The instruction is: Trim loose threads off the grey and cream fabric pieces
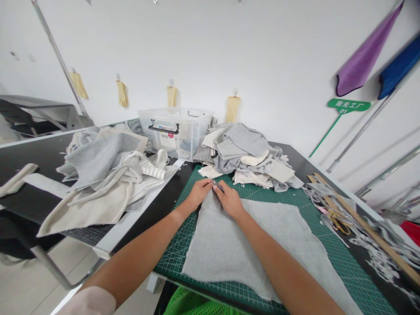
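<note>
A piece of light grey knit fabric lies spread on the green cutting mat. At its far corner my left hand is closed, pinching the fabric's edge between thumb and fingers. My right hand is closed round a small tool with a blue handle and a metal tip. The tip meets the fabric right beside my left fingertips. Its exact kind is too small to make out. Just beyond both hands rises a heap of grey and cream cloth pieces.
More cloth pieces are piled on the left table, near a clear plastic bin. To the right lie gold-handled scissors, a long wooden ruler and white scraps. Yellow gloves hang on the wall.
</note>
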Motion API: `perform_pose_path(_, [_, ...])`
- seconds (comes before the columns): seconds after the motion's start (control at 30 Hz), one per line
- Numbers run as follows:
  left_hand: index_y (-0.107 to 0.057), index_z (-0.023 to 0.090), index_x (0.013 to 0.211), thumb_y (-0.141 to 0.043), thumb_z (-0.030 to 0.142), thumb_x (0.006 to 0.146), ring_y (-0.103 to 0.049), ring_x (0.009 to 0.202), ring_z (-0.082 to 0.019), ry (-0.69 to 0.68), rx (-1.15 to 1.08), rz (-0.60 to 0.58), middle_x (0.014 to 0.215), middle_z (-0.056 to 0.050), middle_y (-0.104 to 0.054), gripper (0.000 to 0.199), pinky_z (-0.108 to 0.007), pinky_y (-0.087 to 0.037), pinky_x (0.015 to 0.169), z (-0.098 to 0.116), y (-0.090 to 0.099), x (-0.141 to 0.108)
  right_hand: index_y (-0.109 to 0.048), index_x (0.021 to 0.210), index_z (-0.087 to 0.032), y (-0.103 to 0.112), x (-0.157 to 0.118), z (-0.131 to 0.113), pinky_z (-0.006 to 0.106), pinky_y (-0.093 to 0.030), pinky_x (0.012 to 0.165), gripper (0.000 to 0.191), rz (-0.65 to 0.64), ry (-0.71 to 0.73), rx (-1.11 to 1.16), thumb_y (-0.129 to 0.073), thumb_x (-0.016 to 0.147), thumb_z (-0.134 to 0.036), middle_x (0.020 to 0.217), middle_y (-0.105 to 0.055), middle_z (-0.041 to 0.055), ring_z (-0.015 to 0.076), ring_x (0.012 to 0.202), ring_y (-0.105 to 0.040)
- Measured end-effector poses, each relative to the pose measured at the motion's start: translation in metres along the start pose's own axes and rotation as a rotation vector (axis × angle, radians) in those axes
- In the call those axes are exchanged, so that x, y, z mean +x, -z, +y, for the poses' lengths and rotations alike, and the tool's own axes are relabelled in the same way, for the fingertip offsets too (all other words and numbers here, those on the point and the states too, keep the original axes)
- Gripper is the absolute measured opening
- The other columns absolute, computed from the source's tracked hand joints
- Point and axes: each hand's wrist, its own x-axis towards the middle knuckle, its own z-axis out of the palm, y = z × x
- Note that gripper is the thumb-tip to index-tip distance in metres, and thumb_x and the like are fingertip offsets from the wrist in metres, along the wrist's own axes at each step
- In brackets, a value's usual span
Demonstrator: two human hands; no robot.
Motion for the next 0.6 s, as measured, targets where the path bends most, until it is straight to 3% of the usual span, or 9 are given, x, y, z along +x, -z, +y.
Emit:
perform_pose_path(0.33, [-0.07, 0.015, 0.084, -0.057, 0.034, 0.089, -0.059, 0.081, -0.017, -0.006, -0.017, -0.012, 0.086, -0.003, -0.069, 0.024, -0.026, -0.045, 0.077, 0.0024, 0.0005, -0.0018, -0.051, 0.096, -0.026, -0.0002, -0.0003, -0.0012, 0.025, -0.035, 0.066, 0.034, -0.024, 0.013, -0.03, -0.031, 0.105, -0.052, 0.079, -0.065, 0.0012, 0.0208, 0.078, -0.066])
perform_pose_path(0.6, [-0.07, 0.014, 0.087, -0.057, 0.037, 0.09, -0.059, 0.085, -0.017, -0.02, -0.01, -0.011, 0.089, -0.004, -0.069, 0.027, -0.026, -0.045, 0.079, 0.0001, 0.0, 0.0002, -0.054, 0.092, -0.025, -0.0021, -0.0005, 0.0, 0.026, -0.035, 0.067, 0.037, 0.034, 0.009, 0.051, -0.032, 0.105, -0.052, 0.074, -0.06, -0.0005, 0.0179, 0.071, -0.06])
